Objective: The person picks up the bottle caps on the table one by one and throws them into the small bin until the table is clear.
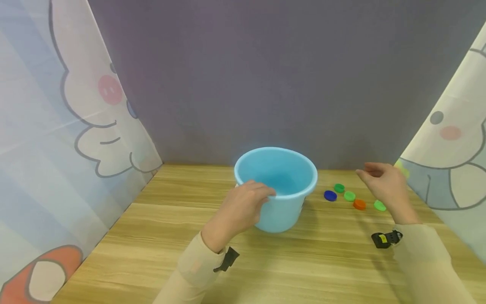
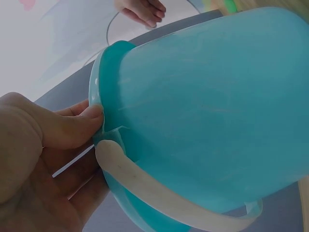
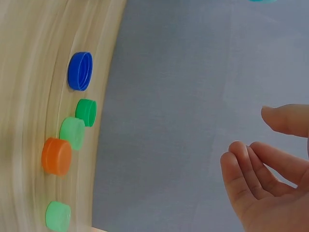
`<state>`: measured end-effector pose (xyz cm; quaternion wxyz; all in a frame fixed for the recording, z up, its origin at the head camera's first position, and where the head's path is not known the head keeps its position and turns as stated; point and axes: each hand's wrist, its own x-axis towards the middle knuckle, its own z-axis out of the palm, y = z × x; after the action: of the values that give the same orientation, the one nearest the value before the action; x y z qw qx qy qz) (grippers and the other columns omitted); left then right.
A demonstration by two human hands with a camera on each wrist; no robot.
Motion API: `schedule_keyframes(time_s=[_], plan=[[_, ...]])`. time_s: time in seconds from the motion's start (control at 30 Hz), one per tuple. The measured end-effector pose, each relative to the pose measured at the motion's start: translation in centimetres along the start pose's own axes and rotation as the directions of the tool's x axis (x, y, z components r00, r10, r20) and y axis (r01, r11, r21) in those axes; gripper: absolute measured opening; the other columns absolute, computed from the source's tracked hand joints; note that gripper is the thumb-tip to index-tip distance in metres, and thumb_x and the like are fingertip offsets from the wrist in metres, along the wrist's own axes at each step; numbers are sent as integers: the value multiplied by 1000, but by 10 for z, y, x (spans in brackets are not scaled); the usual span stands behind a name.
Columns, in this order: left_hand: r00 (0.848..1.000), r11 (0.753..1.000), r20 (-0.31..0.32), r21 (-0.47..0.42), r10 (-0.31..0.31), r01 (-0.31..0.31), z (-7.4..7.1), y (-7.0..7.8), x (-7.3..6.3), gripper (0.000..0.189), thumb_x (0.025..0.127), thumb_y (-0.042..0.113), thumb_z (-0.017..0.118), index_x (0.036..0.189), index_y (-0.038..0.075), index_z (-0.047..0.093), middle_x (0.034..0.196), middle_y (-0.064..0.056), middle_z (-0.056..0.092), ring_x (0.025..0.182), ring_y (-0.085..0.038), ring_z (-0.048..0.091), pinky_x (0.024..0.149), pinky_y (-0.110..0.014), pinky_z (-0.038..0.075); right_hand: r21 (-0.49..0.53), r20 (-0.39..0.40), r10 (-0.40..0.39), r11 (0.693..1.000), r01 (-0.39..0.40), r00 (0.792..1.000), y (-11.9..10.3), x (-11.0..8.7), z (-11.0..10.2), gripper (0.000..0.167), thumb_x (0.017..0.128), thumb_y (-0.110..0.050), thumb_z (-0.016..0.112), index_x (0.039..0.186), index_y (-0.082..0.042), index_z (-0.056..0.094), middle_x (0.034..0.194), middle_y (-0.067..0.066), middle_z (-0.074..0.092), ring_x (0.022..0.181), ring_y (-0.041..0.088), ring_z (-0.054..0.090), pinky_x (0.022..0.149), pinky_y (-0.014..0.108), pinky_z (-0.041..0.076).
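A light blue bucket is in the middle of the head view, its mouth facing up and toward me. My left hand pinches its near-left rim, thumb outside and fingers over the edge. The left wrist view shows that grip beside the hinge of the bucket's white handle, which hangs down along the wall. Above the right part of the table my right hand hovers with fingers loosely bent, thumb apart, holding nothing. Below and left of it lie bottle caps: blue, dark green, orange and two light green caps.
The wooden table ends at a grey backdrop behind the bucket. Cartoon-printed curtains hang at the left and right sides. Each wrist wears a black strap device.
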<state>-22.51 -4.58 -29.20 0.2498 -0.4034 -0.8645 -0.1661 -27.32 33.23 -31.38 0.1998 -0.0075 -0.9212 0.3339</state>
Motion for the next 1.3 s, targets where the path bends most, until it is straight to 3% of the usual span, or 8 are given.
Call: schedule_keyframes(time_s=[0.6, 0.9, 1.13, 1.3], plan=[[1000, 1000, 8, -2, -14, 14, -1, 1, 0, 24, 88, -4, 71, 106, 11, 76, 105, -1, 76, 96, -21, 68, 79, -36, 59, -90, 110, -27, 995, 37, 994, 20, 11, 1, 59, 102, -35, 57, 129, 17, 55, 123, 39, 59, 107, 54, 58, 82, 62, 51], [1000, 1000, 2, 2, -7, 7, 0, 1, 0, 24, 88, -4, 72, 106, 12, 76, 104, -1, 76, 96, -21, 69, 79, -36, 59, -146, 212, -10, 988, 41, 977, 32, 20, 0, 61, 102, -34, 57, 129, 20, 53, 126, 41, 56, 108, 57, 57, 85, 64, 51], [1000, 1000, 7, 2, -13, 13, -1, 2, 0, 24, 89, -3, 72, 106, 12, 76, 104, -1, 76, 97, -22, 69, 79, -36, 60, -194, 270, -12, 979, 66, 963, 45, 24, 6, 60, 100, -31, 60, 125, 23, 53, 119, 42, 59, 105, 58, 58, 84, 64, 51], [1000, 1000, 11, 0, -15, 15, 0, 2, 0, 24, 88, -4, 72, 106, 12, 76, 104, -1, 76, 97, -22, 69, 80, -36, 60, -194, 311, 26, 980, 37, 950, 56, 24, 11, 56, 98, -25, 63, 122, 25, 53, 116, 43, 58, 103, 58, 58, 82, 64, 52]])
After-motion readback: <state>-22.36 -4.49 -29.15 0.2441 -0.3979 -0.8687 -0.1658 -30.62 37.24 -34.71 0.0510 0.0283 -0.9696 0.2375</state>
